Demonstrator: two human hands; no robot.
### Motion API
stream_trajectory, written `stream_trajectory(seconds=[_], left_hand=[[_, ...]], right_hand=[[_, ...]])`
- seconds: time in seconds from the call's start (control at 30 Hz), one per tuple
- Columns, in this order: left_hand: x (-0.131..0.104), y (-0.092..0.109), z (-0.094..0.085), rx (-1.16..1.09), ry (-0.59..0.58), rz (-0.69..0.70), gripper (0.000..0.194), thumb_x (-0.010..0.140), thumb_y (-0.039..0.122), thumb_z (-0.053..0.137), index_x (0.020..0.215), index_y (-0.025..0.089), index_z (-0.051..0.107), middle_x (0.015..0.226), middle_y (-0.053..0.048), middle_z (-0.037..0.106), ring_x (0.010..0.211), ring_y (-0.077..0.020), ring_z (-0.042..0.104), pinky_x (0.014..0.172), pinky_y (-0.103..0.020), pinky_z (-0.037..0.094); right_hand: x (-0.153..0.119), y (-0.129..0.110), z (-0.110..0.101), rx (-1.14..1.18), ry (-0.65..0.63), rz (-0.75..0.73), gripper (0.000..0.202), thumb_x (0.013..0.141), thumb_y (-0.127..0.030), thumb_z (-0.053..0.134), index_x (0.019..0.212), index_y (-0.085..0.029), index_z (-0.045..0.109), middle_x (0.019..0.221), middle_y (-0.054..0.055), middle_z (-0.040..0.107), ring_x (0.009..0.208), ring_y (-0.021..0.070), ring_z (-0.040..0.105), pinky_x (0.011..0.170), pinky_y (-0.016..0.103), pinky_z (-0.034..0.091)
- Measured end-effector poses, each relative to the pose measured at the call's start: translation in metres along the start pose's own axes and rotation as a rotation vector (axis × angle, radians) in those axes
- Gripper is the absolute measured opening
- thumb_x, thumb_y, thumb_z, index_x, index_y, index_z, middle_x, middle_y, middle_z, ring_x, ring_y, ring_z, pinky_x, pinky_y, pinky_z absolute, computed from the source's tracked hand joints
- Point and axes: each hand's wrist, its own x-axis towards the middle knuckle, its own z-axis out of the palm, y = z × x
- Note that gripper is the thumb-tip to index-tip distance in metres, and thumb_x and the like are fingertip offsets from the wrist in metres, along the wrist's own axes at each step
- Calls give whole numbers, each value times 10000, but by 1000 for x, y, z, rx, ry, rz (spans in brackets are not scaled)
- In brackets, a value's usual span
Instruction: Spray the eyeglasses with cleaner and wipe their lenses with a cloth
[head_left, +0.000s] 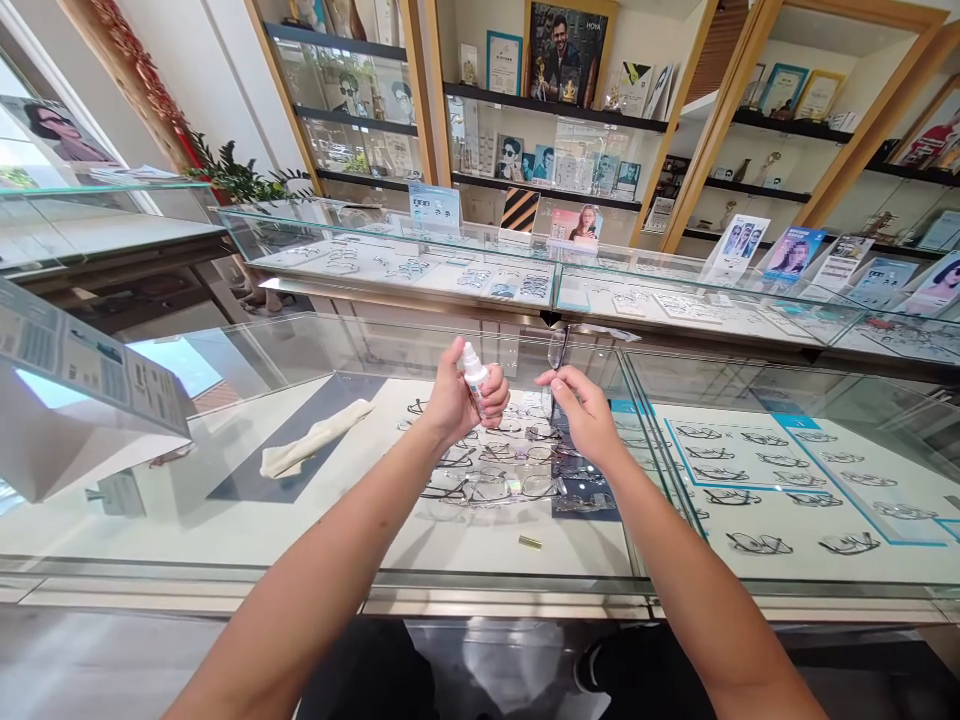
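My left hand (457, 395) is wrapped round a small white spray bottle (474, 368), its thumb up beside the nozzle. To the right of it, my right hand (585, 410) pinches a pair of glasses (556, 348) by the frame, held edge-on above the glass counter. The bottle and the glasses are apart. Below both hands, rows of eyeglasses (480, 488) show in the display case. A crumpled cream cloth (315, 438) lies to the left, over a dark rectangular mat (262, 478).
The glass counter (315, 575) spans the front, with more frames (757, 543) in its right section. A folded sign (90, 370) stands at the left. Behind runs a second glass case (420, 265) topped with advertising cards (739, 250). Shelving (555, 110) fills the back wall.
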Motion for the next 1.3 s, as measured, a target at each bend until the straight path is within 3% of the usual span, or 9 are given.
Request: stream_trajectory(seconds=[0.1,0.3,0.7,0.9,1.13,1.3], left_hand=[[2,-6,2,3,-5,-4,861,783,1065,342,548,243,443,545,4,310,485,-142,315,432,-298,262],[6,-18,6,155,101,133,700,834,880,579,633,209,583,638,-33,504,587,-160,452,545,-310,404],[9,-26,0,247,141,165,638,885,806,558,661,209,582,608,-30,530,583,-170,498,545,-291,398],[7,-26,0,281,126,164,666,875,842,542,668,211,588,638,-29,526,610,-175,498,568,-299,419],[6,-26,0,503,39,190,622,929,759,523,637,213,578,601,-20,485,574,-173,454,582,-323,386],[6,-30,0,635,8,208,607,967,719,498,631,213,517,602,-21,480,596,-172,424,595,-321,349]], right_hand=[[-3,-4,5,62,-62,34,398,1088,-574,505,1052,-259,745,1161,66,780,1142,269,692,1048,423,504],[-6,-11,13,207,-166,66,399,1094,-579,505,1046,-258,737,1132,57,781,1125,254,701,1054,404,518],[-6,-17,14,223,-232,80,443,1091,-613,486,1016,-264,748,1109,58,772,1131,261,684,1056,417,531],[-4,-9,14,292,-188,75,384,1083,-565,526,1009,-260,747,1111,57,776,1113,253,693,1053,410,532],[3,3,9,353,-64,135,359,1080,-545,499,1021,-258,706,1169,79,781,1103,250,708,1000,393,569],[4,3,7,439,-46,160,345,1058,-548,546,995,-264,730,1153,66,791,1064,252,702,973,395,575]])
